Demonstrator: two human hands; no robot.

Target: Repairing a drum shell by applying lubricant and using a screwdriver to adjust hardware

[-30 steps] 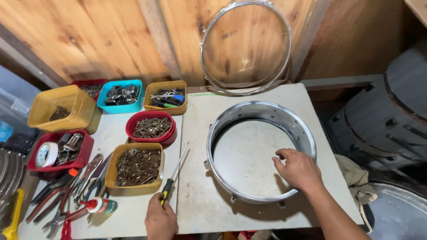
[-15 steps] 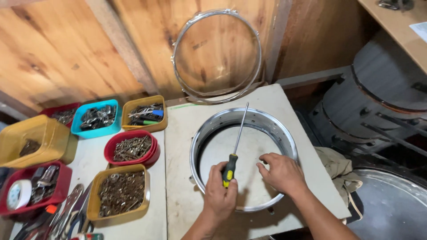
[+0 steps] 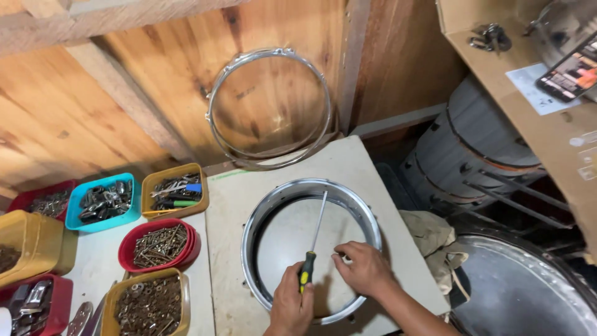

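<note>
Drum shell (image 3: pixel 311 249), the shiny metal one, is what we've got lying flat on the pale tabletop (image 3: pixel 230 205), open side up, near the front edge and right of the parts tubs. Behind it a chrome hoop (image 3: pixel 268 107) leans upright on the wooden wall. Off to the left sit the tubs: a red round bowl of screws (image 3: pixel 158 246), a yellow tub of washers (image 3: pixel 149 305), a blue tub of metal bits (image 3: pixel 104 202).

Our left hand (image 3: pixel 291 305) is clenched round the black-and-yellow handle of a long screwdriver (image 3: pixel 313 246), shaft pointing away over the inside of the shell. Our right hand (image 3: pixel 365 269) rests just beside the handle, fingers curled over something tiny; we can't tell whether they actually pinch anything.

What could go wrong, we reckon: the shell isn't clamped, so a push on the driver could skate it across the board, and the tip could slip and scratch the plating. A small screw dropped inside could roll off.

Hard to see: the near rim hides under our hands, the left tubs are cut off, and the stuff on the right shelf is too blurry to name.
</note>
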